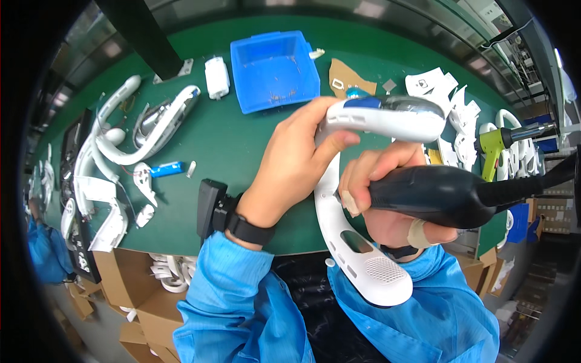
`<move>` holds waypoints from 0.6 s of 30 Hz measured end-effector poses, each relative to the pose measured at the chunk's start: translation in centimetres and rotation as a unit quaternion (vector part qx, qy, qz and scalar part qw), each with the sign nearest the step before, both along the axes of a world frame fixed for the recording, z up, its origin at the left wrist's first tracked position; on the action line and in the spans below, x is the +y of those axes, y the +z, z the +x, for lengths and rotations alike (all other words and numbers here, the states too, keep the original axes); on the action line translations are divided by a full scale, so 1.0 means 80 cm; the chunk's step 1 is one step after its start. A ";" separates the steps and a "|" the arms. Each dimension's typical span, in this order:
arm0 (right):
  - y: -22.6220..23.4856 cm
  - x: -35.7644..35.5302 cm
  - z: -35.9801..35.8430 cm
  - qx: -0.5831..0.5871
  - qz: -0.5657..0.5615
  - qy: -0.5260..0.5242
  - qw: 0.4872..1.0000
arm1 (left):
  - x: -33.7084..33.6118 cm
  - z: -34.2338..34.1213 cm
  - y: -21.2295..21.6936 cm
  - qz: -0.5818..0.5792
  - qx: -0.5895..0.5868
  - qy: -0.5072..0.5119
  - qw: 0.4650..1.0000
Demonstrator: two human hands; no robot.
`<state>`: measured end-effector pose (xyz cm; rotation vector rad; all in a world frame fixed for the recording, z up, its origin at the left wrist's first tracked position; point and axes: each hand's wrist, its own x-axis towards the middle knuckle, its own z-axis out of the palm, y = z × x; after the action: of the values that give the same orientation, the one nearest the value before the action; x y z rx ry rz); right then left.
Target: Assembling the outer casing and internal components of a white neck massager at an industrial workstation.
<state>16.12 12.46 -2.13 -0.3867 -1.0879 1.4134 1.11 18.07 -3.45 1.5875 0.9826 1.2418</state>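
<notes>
Left hand [293, 154] clamped on upper arm of white curved neck-fan housing [331, 221], held up over green workbench [227, 142], lower end reaching past front edge. Right hand [384, 172] closed round black corded hand tool [423, 193]. Green surface shows between left hand and blue battery [167, 169]. Blue bin [243, 78]: small scraps inside. Cardboard box [118, 275] below front edge: white curved parts [172, 275].

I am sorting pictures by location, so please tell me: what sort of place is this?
Probably an assembly or repair workshop: a green workbench carries loose white curved parts, and the person's right hand holds a black corded tool.
</notes>
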 end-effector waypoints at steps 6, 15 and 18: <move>0.010 0.000 0.009 -0.090 -0.033 -0.022 0.995 | 0.037 -0.029 0.035 0.013 0.124 0.143 0.982; 0.019 0.001 0.005 -0.106 -0.027 -0.029 0.994 | 0.116 -0.029 0.004 0.161 0.509 0.192 0.823; 0.019 -0.001 0.005 -0.107 -0.023 -0.006 0.994 | 0.127 -0.030 -0.004 0.120 0.554 0.165 0.807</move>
<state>16.49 12.38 -0.57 -0.5879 -1.2244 1.4111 -1.32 28.26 -3.74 2.4857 1.9330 0.5377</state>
